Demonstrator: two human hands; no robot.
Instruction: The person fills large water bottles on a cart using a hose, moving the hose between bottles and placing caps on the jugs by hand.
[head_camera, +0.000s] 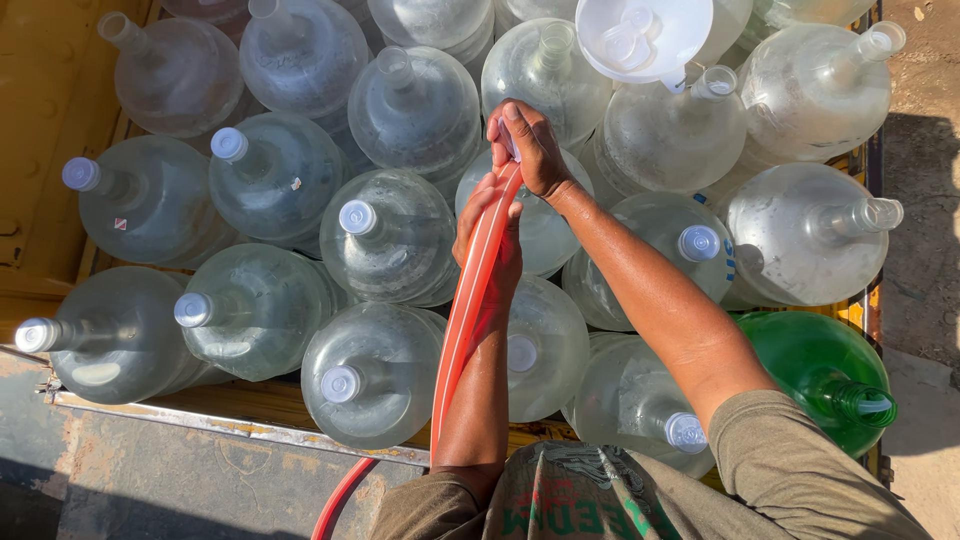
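Clear capped water jugs (255, 310) packed tight on L side of a yellow truck bed (40, 150). Orange hose (465, 310) runs up from bottom edge, btwn both forearms. Left hand (490, 235) closed around hose mid-length; right hand (530, 148) just above, pinching hose tip over a jug neck. White funnel (640, 38) up top; green jug (825, 375) far R.

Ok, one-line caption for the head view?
Both hands grip an orange hose over clear water jugs.
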